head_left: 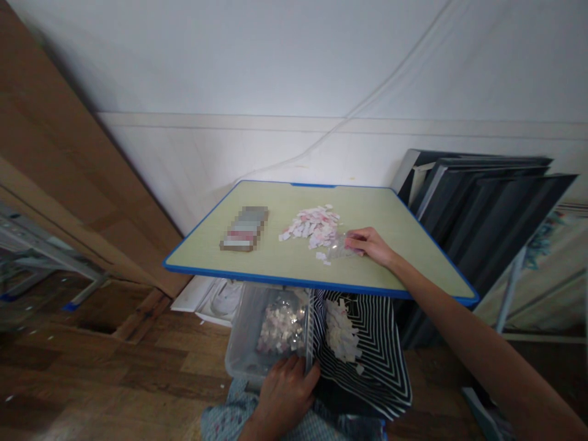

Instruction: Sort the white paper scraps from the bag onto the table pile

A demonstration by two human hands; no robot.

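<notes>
My right hand [371, 245] is closed on the edge of a small clear plastic bag [337, 247], with something pink at the fingertips. The bag lies on the table beside a pile of small white and pinkish paper-like pieces [315, 226]. Below the table edge, my left hand [289, 389] is closed over the near rim of a clear plastic bin [243, 349], thumb on its right side. Inside the bin sit shiny clear bags filled with small pieces [281, 327]. A black-and-white striped open bag [383, 343] stands right of the bin, holding loose whitish pieces [342, 331].
The pale table [390, 208] has a blue edge. A blurred-out flat object [245, 229] lies at its left. Dark panels [482, 214] lean on the wall at right. Large cardboard [82, 153] and a metal ladder-like frame [50, 245] stand at left.
</notes>
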